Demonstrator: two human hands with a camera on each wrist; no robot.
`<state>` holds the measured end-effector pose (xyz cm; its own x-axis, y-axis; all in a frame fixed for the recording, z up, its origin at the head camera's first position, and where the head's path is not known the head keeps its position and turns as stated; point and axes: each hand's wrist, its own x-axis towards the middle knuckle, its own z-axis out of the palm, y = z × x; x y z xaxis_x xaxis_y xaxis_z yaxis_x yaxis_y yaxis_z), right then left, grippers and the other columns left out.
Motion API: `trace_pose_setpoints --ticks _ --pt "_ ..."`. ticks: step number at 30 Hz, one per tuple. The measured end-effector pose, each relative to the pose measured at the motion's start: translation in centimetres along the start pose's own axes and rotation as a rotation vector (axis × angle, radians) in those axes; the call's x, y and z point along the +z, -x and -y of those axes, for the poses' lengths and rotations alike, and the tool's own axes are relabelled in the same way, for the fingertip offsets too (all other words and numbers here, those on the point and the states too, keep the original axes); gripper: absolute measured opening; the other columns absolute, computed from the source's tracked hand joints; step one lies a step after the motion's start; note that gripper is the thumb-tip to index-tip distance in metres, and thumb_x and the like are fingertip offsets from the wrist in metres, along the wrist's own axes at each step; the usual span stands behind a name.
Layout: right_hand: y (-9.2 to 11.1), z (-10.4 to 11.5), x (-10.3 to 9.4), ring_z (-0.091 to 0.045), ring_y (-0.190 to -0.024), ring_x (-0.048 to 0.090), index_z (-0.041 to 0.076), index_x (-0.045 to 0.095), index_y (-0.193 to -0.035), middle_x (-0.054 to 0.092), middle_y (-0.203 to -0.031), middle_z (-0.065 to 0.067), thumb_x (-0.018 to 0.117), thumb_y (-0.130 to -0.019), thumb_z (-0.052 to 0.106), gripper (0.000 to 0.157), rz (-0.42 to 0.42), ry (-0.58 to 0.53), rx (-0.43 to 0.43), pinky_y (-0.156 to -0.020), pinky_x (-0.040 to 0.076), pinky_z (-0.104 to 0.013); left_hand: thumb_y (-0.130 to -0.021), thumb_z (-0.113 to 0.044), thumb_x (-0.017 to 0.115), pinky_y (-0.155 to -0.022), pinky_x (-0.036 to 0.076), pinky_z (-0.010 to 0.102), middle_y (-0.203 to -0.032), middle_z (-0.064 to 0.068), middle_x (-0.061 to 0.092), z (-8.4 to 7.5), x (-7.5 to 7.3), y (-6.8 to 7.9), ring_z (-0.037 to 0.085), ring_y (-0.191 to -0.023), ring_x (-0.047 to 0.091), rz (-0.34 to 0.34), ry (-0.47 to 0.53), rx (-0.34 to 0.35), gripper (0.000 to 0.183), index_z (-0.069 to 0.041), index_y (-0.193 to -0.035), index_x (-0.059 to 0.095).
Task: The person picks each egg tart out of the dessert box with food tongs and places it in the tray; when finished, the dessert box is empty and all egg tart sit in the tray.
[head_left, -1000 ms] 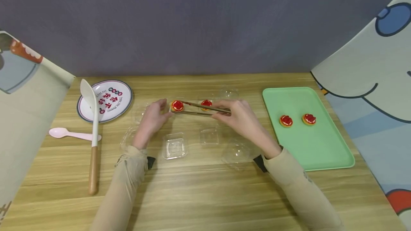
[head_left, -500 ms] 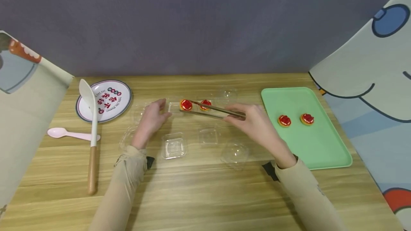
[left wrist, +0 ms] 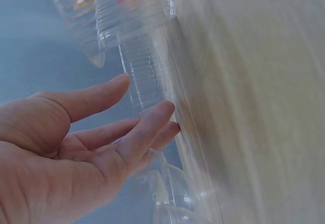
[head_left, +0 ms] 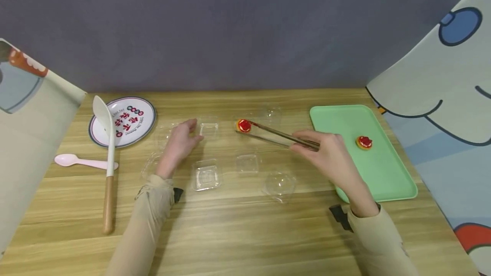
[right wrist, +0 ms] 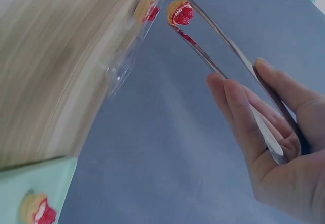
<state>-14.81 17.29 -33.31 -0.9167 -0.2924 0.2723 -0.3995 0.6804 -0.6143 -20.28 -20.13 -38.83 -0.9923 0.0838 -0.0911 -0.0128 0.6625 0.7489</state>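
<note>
My right hand [head_left: 331,159] holds slim metal tongs [head_left: 281,134]. A small tart [right wrist: 181,13] with red topping sits between the tong tips, raised off the table in the right wrist view. Another tart [right wrist: 147,10] is in a clear container behind it; in the head view the raised tart covers it. My left hand [head_left: 180,142] has its fingers extended, thumb and fingertips beside a small clear plastic container [head_left: 209,129]. Whether they touch it I cannot tell. One tart [head_left: 364,142] shows on the green tray [head_left: 383,184], partly behind my right hand's side.
More clear containers [head_left: 207,176] and a domed clear lid [head_left: 280,183] lie in front of the hands. At the left are a printed plate [head_left: 143,110], a ladle [head_left: 111,139] lying across it and a pink spoon [head_left: 67,159]. A dark wall [head_left: 245,33] closes the back.
My right hand has moved right toward the tray, carrying the tart in the tongs from the left-hand container to above the other tart. My left hand has stayed in place.
</note>
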Motion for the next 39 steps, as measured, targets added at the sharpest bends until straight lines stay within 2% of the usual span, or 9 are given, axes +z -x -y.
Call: trace_pose_setpoints --ticks 5,11,14,17,23,28,35,36,39 --pt "1.0 -0.8 -0.5 -0.026 -0.09 0.079 0.003 0.081 -0.118 0.081 -0.108 -0.011 0.088 -0.091 0.013 0.029 -0.041 -0.002 -0.018 -0.07 0.056 -0.012 -0.101 0.001 0.066 -0.125 0.035 0.057 -0.155 0.038 0.044 0.0 -0.1 -0.1 0.051 -0.145 0.045 0.006 0.008 -0.001 0.064 0.019 -0.155 0.036" --pt "2.7 -1.5 -1.4 -0.029 -0.091 0.076 0.004 0.081 -0.118 0.081 -0.109 -0.012 0.089 -0.09 0.012 0.031 -0.077 0.038 0.002 -0.069 0.054 -0.016 -0.102 0.0 0.065 -0.125 0.035 0.057 -0.154 0.039 0.045 0.2 0.0 -0.2 0.052 -0.144 0.046 0.003 0.002 0.004 0.062 0.019 -0.154 0.037" --pt "3.8 -2.0 -2.1 -0.03 -0.09 0.077 0.004 0.081 -0.119 0.081 -0.109 -0.012 0.088 -0.089 0.01 0.031 -0.094 0.055 0.029 -0.067 0.053 -0.012 -0.102 0.0 0.065 -0.125 0.034 0.057 -0.154 0.039 0.045 0.1 0.0 -0.2 0.052 -0.144 0.046 0.006 0.002 0.001 0.063 0.019 -0.154 0.036" --pt "5.0 -2.5 -2.9 -0.018 -0.09 0.078 0.004 0.082 -0.118 0.081 -0.108 -0.013 0.089 -0.089 0.009 0.031 -0.114 0.065 0.052 -0.067 0.053 -0.007 -0.102 0.0 0.065 -0.125 0.034 0.057 -0.155 0.038 0.045 0.1 0.0 -0.1 0.051 -0.145 0.045 0.011 0.005 -0.007 0.063 0.019 -0.155 0.036" --pt "7.9 -3.6 -4.7 0.015 -0.091 0.063 0.005 0.08 -0.123 0.08 -0.112 -0.014 0.086 -0.094 0.015 0.032 -0.096 0.057 0.167 -0.068 0.053 -0.007 -0.102 -0.001 0.066 -0.124 0.035 0.059 -0.154 0.039 0.045 0.1 0.0 -0.2 0.052 -0.144 0.046 0.01 -0.003 0.0 0.063 0.019 -0.154 0.037" --pt "10.3 -4.4 -6.0 0.018 -0.091 0.06 0.004 0.077 -0.127 0.079 -0.115 -0.018 0.085 -0.095 0.017 0.035 -0.087 0.076 0.269 -0.065 0.054 -0.008 -0.102 -0.001 0.066 -0.124 0.035 0.058 -0.154 0.039 0.046 0.2 0.1 -0.3 0.052 -0.144 0.046 0.01 0.002 0.005 0.063 0.019 -0.154 0.037" --pt "13.0 -5.3 -7.8 0.026 -0.091 0.052 0.005 0.078 -0.126 0.078 -0.116 -0.02 0.086 -0.094 0.023 0.037 -0.093 0.177 0.344 -0.062 0.05 -0.006 -0.102 -0.001 0.066 -0.124 0.036 0.058 -0.153 0.039 0.046 0.0 0.0 -0.2 0.052 -0.144 0.046 0.013 -0.001 0.005 0.063 0.019 -0.154 0.037" --pt "13.2 -5.5 -8.0 0.025 -0.09 0.052 0.006 0.078 -0.126 0.078 -0.117 -0.02 0.086 -0.095 0.025 0.038 -0.08 0.19 0.363 -0.062 0.05 -0.007 -0.102 -0.001 0.066 -0.124 0.036 0.058 -0.153 0.039 0.046 0.0 -0.1 -0.2 0.052 -0.144 0.046 0.011 -0.005 0.007 0.063 0.019 -0.154 0.037" --pt "14.0 -5.8 -8.6 0.011 -0.09 0.061 0.004 0.077 -0.126 0.077 -0.117 -0.023 0.085 -0.095 0.028 0.039 -0.055 0.245 0.397 -0.059 0.049 -0.011 -0.102 -0.002 0.067 -0.124 0.036 0.059 -0.152 0.039 0.047 -0.1 -0.2 0.0 0.052 -0.143 0.046 0.008 -0.013 0.001 0.063 0.018 -0.154 0.038"
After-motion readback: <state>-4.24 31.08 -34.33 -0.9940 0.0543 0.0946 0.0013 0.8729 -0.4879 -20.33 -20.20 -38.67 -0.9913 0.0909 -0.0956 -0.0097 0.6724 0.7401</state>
